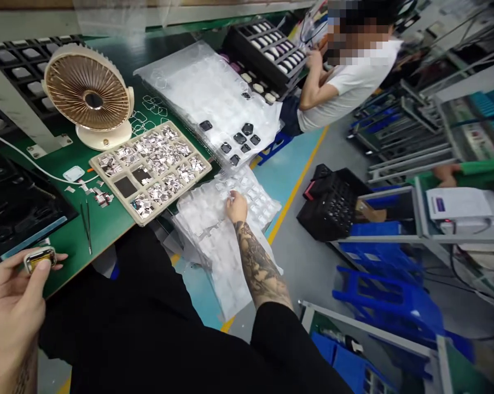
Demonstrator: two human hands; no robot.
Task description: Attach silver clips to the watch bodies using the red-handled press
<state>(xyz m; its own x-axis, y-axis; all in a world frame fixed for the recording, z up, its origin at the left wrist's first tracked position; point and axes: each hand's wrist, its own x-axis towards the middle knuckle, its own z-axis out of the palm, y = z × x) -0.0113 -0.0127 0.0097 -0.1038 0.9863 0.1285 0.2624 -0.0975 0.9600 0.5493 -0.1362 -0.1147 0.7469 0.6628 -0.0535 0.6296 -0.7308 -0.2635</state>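
Observation:
My left hand (pixel 19 295) holds a small rounded watch-like case (pixel 40 259) with a yellowish inside, pinched between thumb and fingers at the table's left front edge. Out to the right, my right hand (pixel 236 207) reaches over clear plastic trays (pixel 214 241), its fingers pinched together at a tray pocket; what they hold is too small to make out. Between the hands, a beige compartment tray (pixel 138 216) full of small silvery pieces lies on the green table (pixel 103 219). Metal tweezers (pixel 86 230) rest near my left hand.
A fan (pixel 91 98) stands behind the compartment tray. Stacked plastic sheets (pixel 214 93) carry several black square parts. A person in a white shirt (pixel 353 82) sits by a black rack (pixel 267 49). Blue stools (pixel 390 301) and a black bin (pixel 332 202) stand at the right.

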